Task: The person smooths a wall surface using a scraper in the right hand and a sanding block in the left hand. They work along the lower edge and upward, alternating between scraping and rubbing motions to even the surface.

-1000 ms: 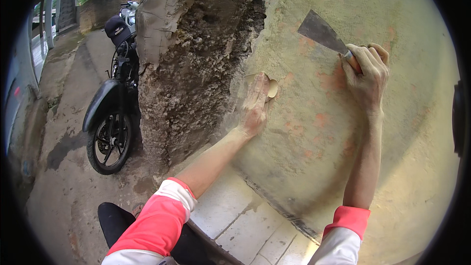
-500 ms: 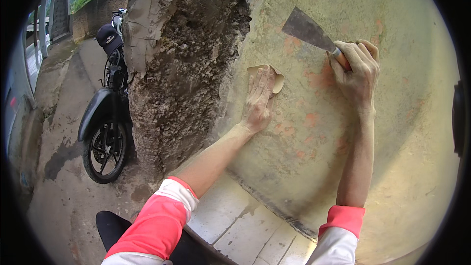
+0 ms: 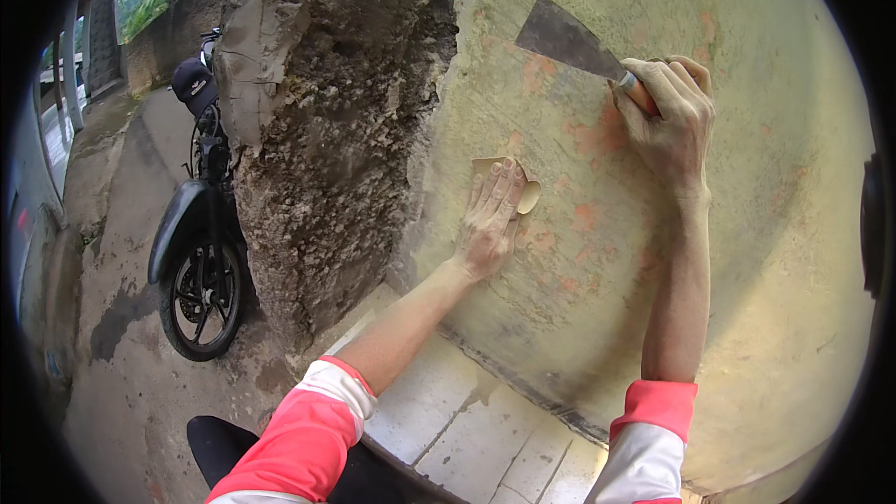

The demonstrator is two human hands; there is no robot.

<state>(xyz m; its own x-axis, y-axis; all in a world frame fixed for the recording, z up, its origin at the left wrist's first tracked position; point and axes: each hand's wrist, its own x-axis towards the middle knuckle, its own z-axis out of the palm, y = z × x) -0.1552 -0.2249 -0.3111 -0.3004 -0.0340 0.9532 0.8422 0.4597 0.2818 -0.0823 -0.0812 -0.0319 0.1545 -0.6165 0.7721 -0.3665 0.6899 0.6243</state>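
Observation:
A pale sheet of sandpaper (image 3: 528,196) lies on the weathered yellow-green wall (image 3: 756,224) beneath the pressed fingers of my left hand (image 3: 490,215), which holds it against the surface. Dust coats the skin. Higher and to the right, my right hand (image 3: 672,117) grips the wooden handle of a broad metal scraper (image 3: 565,37), its blade angled up to the left against or just over the wall; whether it touches is unclear. Orange patches show through the paint between and around both hands. A crumbling, rough plaster edge (image 3: 327,149) runs just left of the sandpaper.
A black motorcycle (image 3: 201,289) with a dark cap (image 3: 194,84) on it is parked left of the broken wall on a concrete path (image 3: 117,355). A white tiled ledge (image 3: 467,429) runs below the wall. A brick boundary wall (image 3: 159,47) stands behind.
My left hand rose slightly, then moved down the wall with the sandpaper. The scraper in my right hand has shifted a little up and left. The whole view has shifted somewhat.

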